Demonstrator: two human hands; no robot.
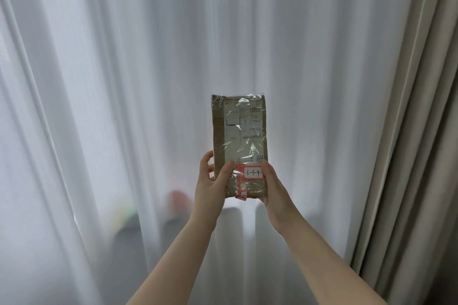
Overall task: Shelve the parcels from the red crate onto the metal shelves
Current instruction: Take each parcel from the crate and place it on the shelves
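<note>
Gripping the upright parcel (240, 141) (low down), left hand (213, 186) and right hand (273, 188) fingers curl round its edges

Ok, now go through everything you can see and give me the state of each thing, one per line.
parcel: held upright in the air, taped shut
label: stuck on the parcel's lower front, reads 3-1-4
left hand: grips the parcel's lower left edge, thumb on the front
right hand: grips the parcel's lower right edge
white curtain: drawn shut behind the parcel
beige curtain: hanging gathered at the right
</note>
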